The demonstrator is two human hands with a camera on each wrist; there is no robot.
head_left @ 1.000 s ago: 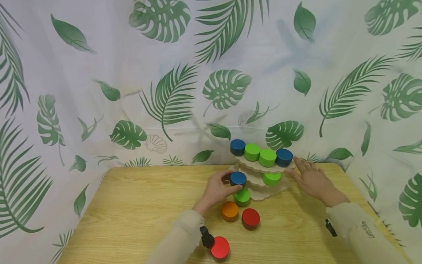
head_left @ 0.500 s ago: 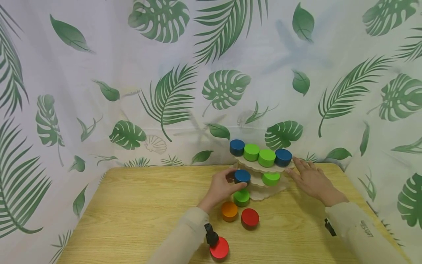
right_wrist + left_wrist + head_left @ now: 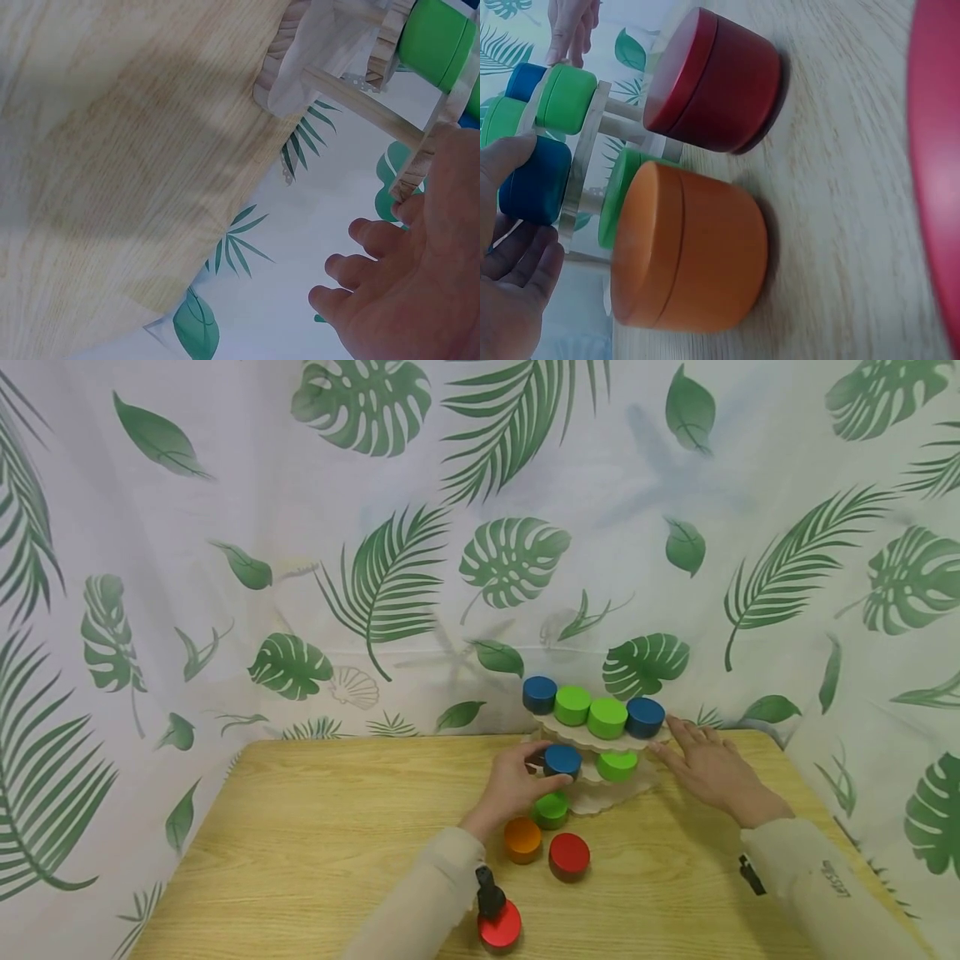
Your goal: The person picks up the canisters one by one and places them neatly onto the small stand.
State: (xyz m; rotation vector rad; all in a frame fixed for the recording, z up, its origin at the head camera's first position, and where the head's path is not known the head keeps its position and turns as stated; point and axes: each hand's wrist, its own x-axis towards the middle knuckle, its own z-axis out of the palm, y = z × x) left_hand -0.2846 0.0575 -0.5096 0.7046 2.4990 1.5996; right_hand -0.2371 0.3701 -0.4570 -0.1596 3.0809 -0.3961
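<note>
My left hand (image 3: 513, 781) holds a blue cylinder block (image 3: 562, 763) between thumb and fingers, at the left part of the middle tier of a wooden stand (image 3: 600, 799). A green block (image 3: 617, 766) sits to its right on that tier. Along the top tier stand a blue block (image 3: 540, 695), two green blocks (image 3: 573, 706) and another blue block (image 3: 645, 717). My right hand (image 3: 712, 772), fingers mostly straight, touches the top tier's right end with thumb and index finger. In the right wrist view, that tier's wooden edge (image 3: 414, 169) lies against them.
Left of the stand's base, low down, is a green block (image 3: 551, 811). Nearer on the wooden table (image 3: 315, 843) stand an orange block (image 3: 522, 841) and a dark red block (image 3: 569, 857). A brighter red block (image 3: 499, 927) sits beside my left sleeve. A leaf-print cloth (image 3: 405, 460) hangs behind.
My left hand has moved to the right with the blue block, bringing it further along the middle tier. My right hand stays at the top tier's end.
</note>
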